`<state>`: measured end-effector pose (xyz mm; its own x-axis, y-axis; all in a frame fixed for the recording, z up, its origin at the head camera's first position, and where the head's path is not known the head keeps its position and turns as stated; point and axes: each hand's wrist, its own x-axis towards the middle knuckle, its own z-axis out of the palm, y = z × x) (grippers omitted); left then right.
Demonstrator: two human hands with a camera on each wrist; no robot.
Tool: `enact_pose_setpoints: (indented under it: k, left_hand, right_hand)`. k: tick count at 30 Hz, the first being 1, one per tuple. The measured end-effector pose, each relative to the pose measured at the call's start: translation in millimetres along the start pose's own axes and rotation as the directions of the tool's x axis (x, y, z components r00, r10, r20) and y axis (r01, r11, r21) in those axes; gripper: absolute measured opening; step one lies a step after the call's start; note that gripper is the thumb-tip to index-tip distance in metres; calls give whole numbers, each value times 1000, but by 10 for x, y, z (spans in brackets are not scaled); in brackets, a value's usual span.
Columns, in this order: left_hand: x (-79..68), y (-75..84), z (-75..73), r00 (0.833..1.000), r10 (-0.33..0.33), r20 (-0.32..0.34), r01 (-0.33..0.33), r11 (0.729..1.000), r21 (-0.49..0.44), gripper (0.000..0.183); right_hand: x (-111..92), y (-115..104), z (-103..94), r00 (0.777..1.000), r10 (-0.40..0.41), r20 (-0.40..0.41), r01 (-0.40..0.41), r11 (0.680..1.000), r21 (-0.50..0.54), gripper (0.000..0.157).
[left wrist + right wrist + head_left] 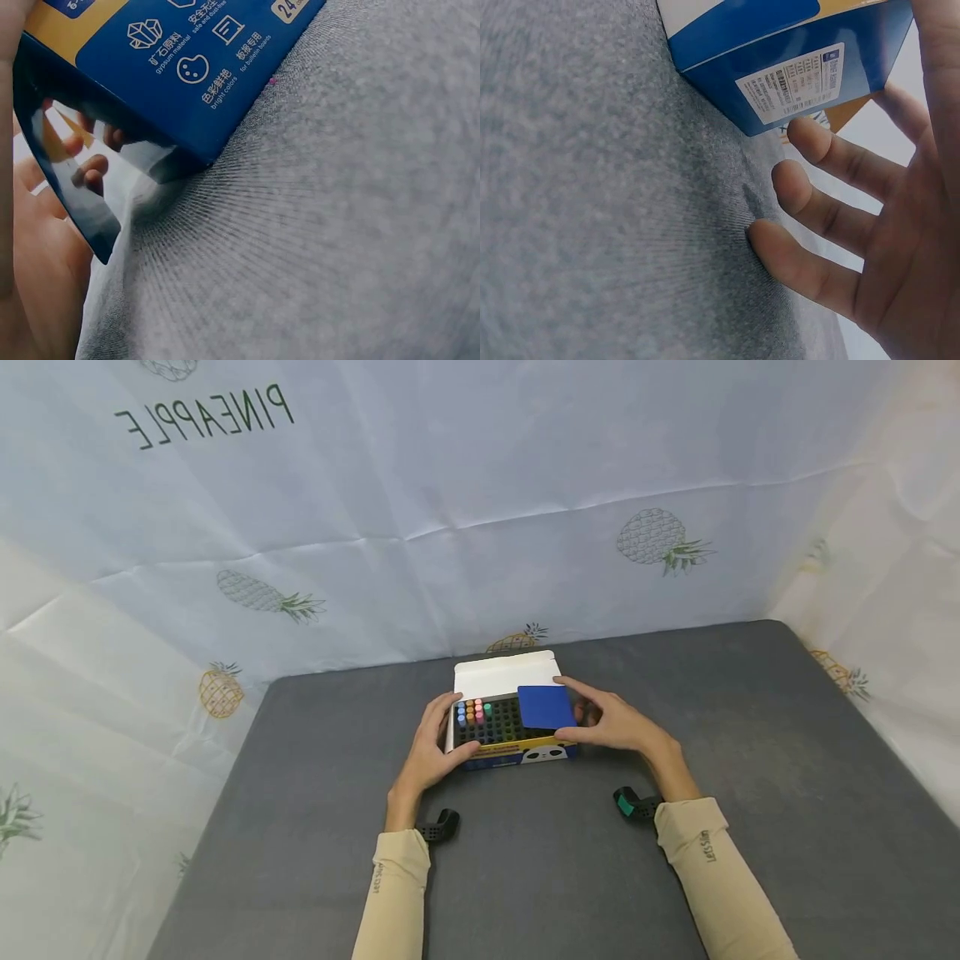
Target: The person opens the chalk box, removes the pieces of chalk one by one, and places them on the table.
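Note:
A blue and yellow chalk box point(517, 752) with a panda print stands on the grey table. Its white-lined lid point(507, 672) is raised at the back. Blue, orange, pink and green chalks point(470, 712) stand at the left of a black holed rack point(504, 724). Over the rack's right part lies a blue square panel point(547, 707). My left hand point(433, 752) grips the box's left end, thumb at the front, beside an end flap point(82, 180). My right hand point(611, 720) spans the right end between thumb and index finger; its other fingers point(832, 150) hang apart from the labelled side.
The grey table point(540, 877) stretches around the box. Behind it hangs a pale curtain point(450, 468) printed with pineapples. A black wrist device point(438, 827) sits at the left wrist and another black device point(636, 804) at the right.

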<state>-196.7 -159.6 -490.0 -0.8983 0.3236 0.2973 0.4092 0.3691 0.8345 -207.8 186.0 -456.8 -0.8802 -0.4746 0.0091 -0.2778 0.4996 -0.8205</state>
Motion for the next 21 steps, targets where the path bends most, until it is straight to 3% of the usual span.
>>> enact_pose_setpoints:
  k: [11,17,21]
  left_hand:
    - [16,-21,-7,999,39,15,-40,999,15,83]
    - [12,-25,-1,998,65,11,-65,998,15,82]
    - [14,-26,-4,998,68,13,-68,997,28,85]
  right_hand:
    - [-8,-56,-47,999,-37,-3,37,996,-81,87]
    - [-32,-144,-83,992,-65,-104,45,983,-179,82]
    - [-31,-250,-95,983,-120,-137,97,981,-167,79]
